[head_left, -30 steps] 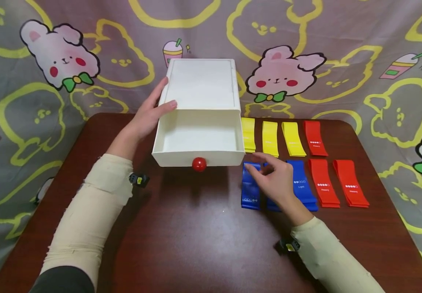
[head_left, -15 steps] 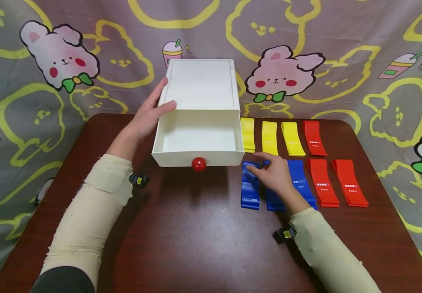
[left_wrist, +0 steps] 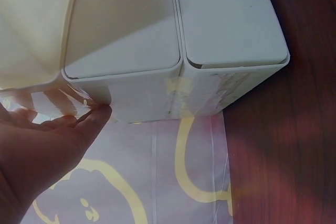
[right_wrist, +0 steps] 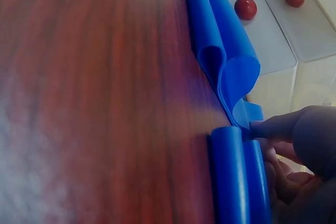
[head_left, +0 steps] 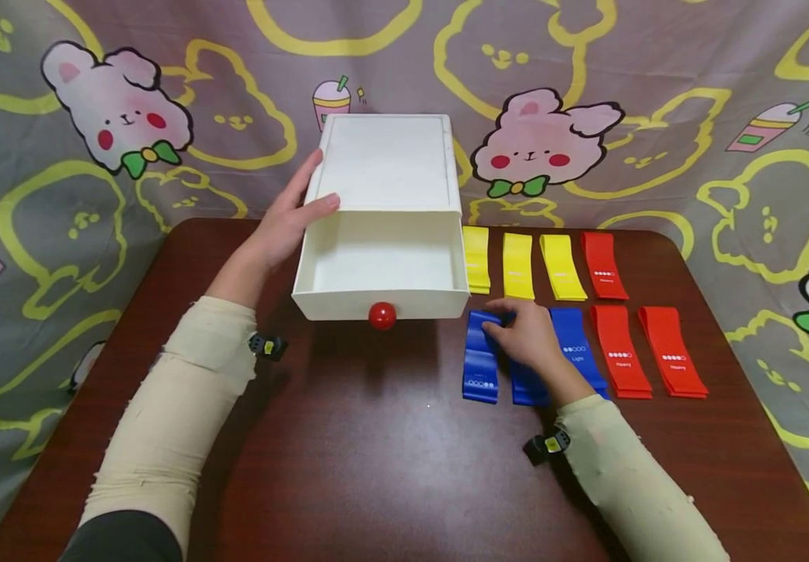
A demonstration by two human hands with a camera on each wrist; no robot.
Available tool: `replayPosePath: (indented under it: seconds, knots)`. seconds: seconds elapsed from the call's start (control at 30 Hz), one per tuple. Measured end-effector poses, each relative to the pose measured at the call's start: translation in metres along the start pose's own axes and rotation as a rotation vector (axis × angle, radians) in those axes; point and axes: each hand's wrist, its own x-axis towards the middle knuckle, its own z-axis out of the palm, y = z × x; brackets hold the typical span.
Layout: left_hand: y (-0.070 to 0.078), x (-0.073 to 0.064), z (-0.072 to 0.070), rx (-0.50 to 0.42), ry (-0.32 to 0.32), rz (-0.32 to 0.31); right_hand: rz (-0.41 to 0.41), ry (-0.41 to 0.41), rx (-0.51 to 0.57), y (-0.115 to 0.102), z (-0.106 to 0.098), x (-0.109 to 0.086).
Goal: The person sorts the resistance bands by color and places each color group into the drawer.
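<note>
At the drawer's (head_left: 334, 305) four o'clock, the right hand (head_left: 527, 336) pinches the leftmost blue resistance band (head_left: 480, 363) by its far end (sensible: probably light, floppy). The left hand (head_left: 279, 228), fingers extended, steadies the white cabinet (head_left: 383, 164).

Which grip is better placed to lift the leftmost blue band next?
Right, I'd judge: the right grip pinches the far end of the leftmost blue band between thumb and fingers. The left grip rests against the white drawer unit, away from the band, and could steady the unit.
</note>
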Motion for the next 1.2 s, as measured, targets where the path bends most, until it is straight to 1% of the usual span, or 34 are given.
replayPosePath:
  seconds: [0.3, 0.47, 0.73, 0.9, 1.0, 1.2]
  knots:
    - [0.001, -0.001, 0.001, -0.003, 0.0, -0.005, -0.046, -0.018, -0.012, 0.002, 0.0, -0.001]
    - [0.001, -0.002, 0.0, -0.003, 0.003, -0.012, -0.038, -0.025, 0.013, 0.001, -0.001, -0.003]
    - [0.001, -0.001, 0.001, -0.001, 0.003, -0.013, -0.062, 0.028, 0.07, -0.001, -0.008, -0.012]
    - [0.002, -0.002, 0.002, -0.001, 0.007, -0.015, -0.061, 0.035, 0.128, -0.004, -0.018, -0.021]
    - [0.002, -0.002, 0.001, 0.008, 0.011, -0.016, -0.06, 0.046, 0.137, -0.007, -0.024, -0.025]
    - [0.001, -0.002, 0.002, 0.004, 0.004, -0.01, -0.081, 0.105, 0.14, -0.011, -0.036, -0.035]
